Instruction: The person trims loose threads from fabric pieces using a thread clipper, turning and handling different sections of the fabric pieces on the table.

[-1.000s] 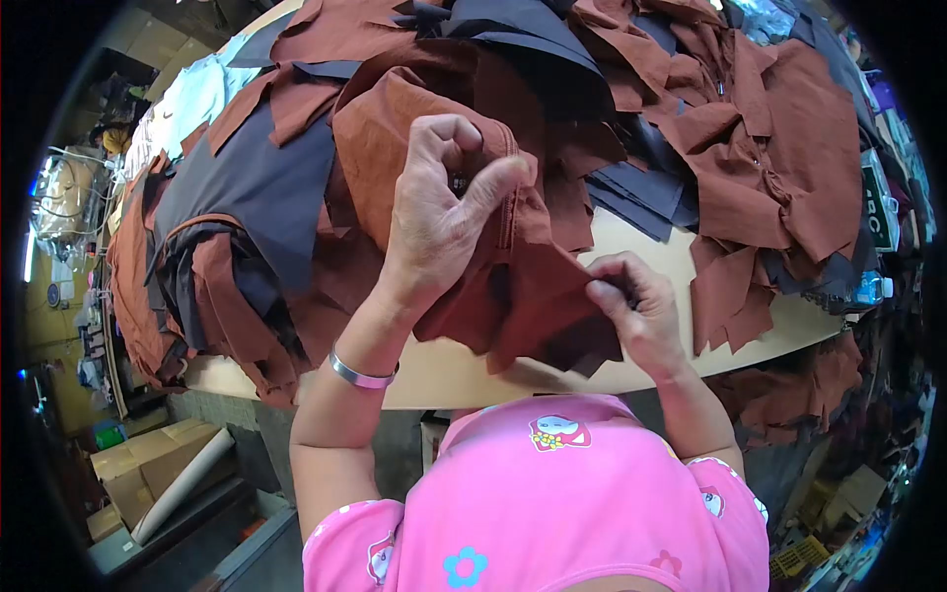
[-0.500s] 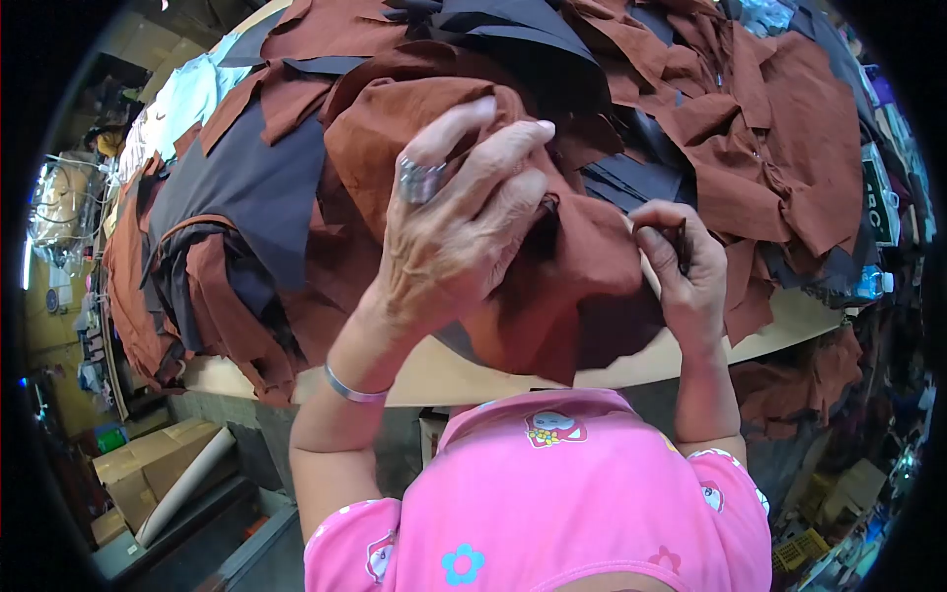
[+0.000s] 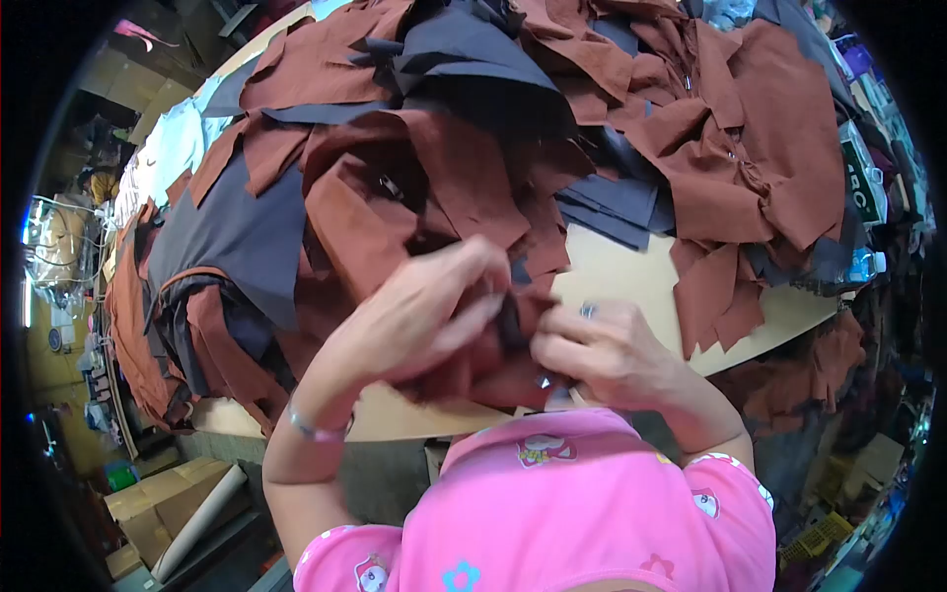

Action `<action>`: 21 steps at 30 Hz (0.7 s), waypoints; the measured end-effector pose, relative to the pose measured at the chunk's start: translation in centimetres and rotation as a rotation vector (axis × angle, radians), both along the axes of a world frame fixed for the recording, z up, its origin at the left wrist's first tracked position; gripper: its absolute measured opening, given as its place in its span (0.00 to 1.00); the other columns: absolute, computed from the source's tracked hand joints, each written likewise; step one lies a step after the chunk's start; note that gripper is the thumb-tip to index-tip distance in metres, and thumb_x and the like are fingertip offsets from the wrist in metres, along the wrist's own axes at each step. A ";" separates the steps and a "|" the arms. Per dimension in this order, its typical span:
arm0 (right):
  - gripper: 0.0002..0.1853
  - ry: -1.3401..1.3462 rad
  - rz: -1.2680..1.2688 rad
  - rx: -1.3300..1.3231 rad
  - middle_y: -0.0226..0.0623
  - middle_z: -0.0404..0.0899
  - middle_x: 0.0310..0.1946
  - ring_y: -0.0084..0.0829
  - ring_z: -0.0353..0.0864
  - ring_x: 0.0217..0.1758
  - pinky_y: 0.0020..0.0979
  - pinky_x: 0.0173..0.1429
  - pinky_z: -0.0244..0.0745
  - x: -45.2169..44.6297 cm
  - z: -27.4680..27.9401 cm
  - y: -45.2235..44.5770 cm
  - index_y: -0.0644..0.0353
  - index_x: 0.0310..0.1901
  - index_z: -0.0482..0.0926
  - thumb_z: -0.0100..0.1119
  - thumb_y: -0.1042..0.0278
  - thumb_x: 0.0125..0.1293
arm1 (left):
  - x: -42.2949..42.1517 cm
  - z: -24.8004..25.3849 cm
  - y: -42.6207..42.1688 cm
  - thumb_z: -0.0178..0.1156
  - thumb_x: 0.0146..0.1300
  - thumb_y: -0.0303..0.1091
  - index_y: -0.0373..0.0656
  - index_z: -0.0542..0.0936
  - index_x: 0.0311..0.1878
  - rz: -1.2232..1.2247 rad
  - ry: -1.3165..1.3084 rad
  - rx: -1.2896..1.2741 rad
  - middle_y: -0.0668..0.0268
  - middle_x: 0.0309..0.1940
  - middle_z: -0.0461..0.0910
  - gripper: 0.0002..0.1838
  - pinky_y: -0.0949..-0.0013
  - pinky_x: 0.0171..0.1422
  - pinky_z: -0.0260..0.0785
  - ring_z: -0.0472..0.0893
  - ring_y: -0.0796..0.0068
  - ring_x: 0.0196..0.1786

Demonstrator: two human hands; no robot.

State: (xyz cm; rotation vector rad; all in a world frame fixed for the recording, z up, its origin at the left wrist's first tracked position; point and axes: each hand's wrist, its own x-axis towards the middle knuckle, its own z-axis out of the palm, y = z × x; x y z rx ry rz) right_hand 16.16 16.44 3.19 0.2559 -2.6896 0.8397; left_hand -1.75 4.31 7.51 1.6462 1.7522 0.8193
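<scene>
My left hand (image 3: pixel 439 311) is blurred by motion, its fingers bent and closed on a rust-brown fabric piece (image 3: pixel 464 370) near the table's front edge. Close on its right, my right hand (image 3: pixel 607 350) has its fingers pinched together at the same piece. A dark strip shows in the cloth between both hands. Below the right fingers is a small shiny glint, too blurred to name, and something silvery sits on one of those fingers. Behind the left hand lies more crumpled rust-brown cloth (image 3: pixel 360 217), with a small metallic part on it.
Heaps of rust-brown and dark grey cut fabric (image 3: pixel 232 237) cover much of the pale table (image 3: pixel 617 281). Stacked dark grey pieces (image 3: pixel 612 207) lie behind my right hand. A plastic bottle (image 3: pixel 866 264) stands at the right edge. Cardboard boxes (image 3: pixel 163 503) sit on the floor at left.
Both hands have come down toward the table's front edge, and my right hand has moved left, closer to the left. The raised brown cloth is lowered, baring part of the table.
</scene>
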 end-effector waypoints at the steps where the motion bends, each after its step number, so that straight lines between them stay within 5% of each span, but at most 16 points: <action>1: 0.08 0.018 0.111 -0.271 0.36 0.72 0.32 0.29 0.72 0.25 0.26 0.31 0.68 -0.1 0.5 0.7 0.58 0.29 0.73 0.53 0.75 0.42 | 0.1 1.3 -0.9 0.56 0.53 0.24 0.38 0.72 0.41 -0.014 -0.163 -0.103 0.61 0.31 0.74 0.11 0.69 0.42 0.67 0.77 0.67 0.34; 4: 0.06 0.087 0.369 -1.006 0.37 0.72 0.26 0.34 0.71 0.28 0.28 0.35 0.66 -1.3 0.6 3.0 0.62 0.24 0.70 0.46 0.79 0.40 | 1.4 2.1 -3.0 0.53 0.52 0.20 0.36 0.75 0.38 0.034 -0.641 -0.041 0.63 0.33 0.77 0.09 0.74 0.48 0.65 0.75 0.74 0.39; 5: 0.03 0.102 0.352 -1.281 0.36 0.71 0.25 0.31 0.70 0.29 0.28 0.37 0.66 -2.0 -0.8 3.5 0.63 0.23 0.70 0.47 0.78 0.45 | 1.7 1.7 -2.8 0.52 0.52 0.21 0.35 0.75 0.37 0.076 -0.579 -0.069 0.63 0.33 0.77 0.08 0.74 0.47 0.65 0.75 0.74 0.39; 8: 0.07 -0.061 -0.306 -1.294 0.28 0.71 0.25 0.21 0.68 0.26 0.21 0.29 0.63 -4.3 -6.4 6.0 0.60 0.34 0.73 0.46 0.72 0.56 | 1.8 -1.2 -1.8 0.50 0.55 0.22 0.34 0.76 0.36 0.224 -0.443 -0.185 0.65 0.31 0.76 0.07 0.75 0.45 0.65 0.74 0.77 0.37; 10: 0.09 -0.085 -0.692 -1.591 0.26 0.74 0.27 0.14 0.63 0.17 0.16 0.20 0.57 -6.0 -6.4 7.7 0.59 0.39 0.74 0.45 0.74 0.58 | 2.0 -3.9 -2.3 0.52 0.54 0.23 0.34 0.75 0.36 0.320 -0.549 -0.219 0.66 0.31 0.75 0.07 0.76 0.44 0.64 0.73 0.79 0.36; 11: 0.11 -0.213 -0.439 -1.564 0.29 0.76 0.29 0.13 0.58 0.14 0.14 0.19 0.55 -4.7 -10.0 11.1 0.61 0.40 0.74 0.47 0.76 0.55 | 2.2 -4.5 -2.7 0.53 0.54 0.24 0.34 0.75 0.37 0.364 -0.553 -0.274 0.64 0.31 0.76 0.08 0.76 0.43 0.65 0.73 0.79 0.35; 13: 0.12 0.010 -0.570 -1.478 0.31 0.77 0.32 0.12 0.53 0.12 0.14 0.17 0.52 -3.7 -9.1 11.7 0.62 0.41 0.75 0.49 0.77 0.53 | 2.1 -4.9 -3.0 0.55 0.52 0.25 0.34 0.76 0.36 0.277 -0.514 -0.115 0.63 0.33 0.77 0.08 0.75 0.46 0.65 0.75 0.75 0.39; 16: 0.17 -0.020 -0.386 -1.067 0.32 0.77 0.39 0.08 0.58 0.17 0.14 0.22 0.54 -2.8 -4.0 8.5 0.61 0.46 0.74 0.49 0.73 0.53 | 2.0 -5.1 -3.1 0.56 0.50 0.23 0.36 0.77 0.35 0.256 -0.606 -0.126 0.61 0.34 0.76 0.08 0.73 0.48 0.65 0.76 0.73 0.40; 20: 0.27 -0.285 0.182 -0.922 0.32 0.76 0.45 0.18 0.74 0.31 0.21 0.35 0.69 -4.3 -4.3 3.2 0.61 0.51 0.72 0.49 0.83 0.43 | 2.1 -5.6 -2.3 0.55 0.45 0.18 0.37 0.76 0.33 0.124 -0.494 -0.021 0.62 0.32 0.75 0.09 0.73 0.45 0.65 0.75 0.70 0.38; 21: 0.23 -0.234 0.181 -0.841 0.36 0.78 0.41 0.26 0.77 0.37 0.26 0.41 0.71 -4.7 -5.1 2.5 0.63 0.46 0.74 0.47 0.84 0.44 | 2.1 -5.5 -2.3 0.55 0.45 0.18 0.37 0.76 0.33 0.108 -0.496 0.004 0.63 0.32 0.75 0.09 0.73 0.44 0.65 0.74 0.71 0.38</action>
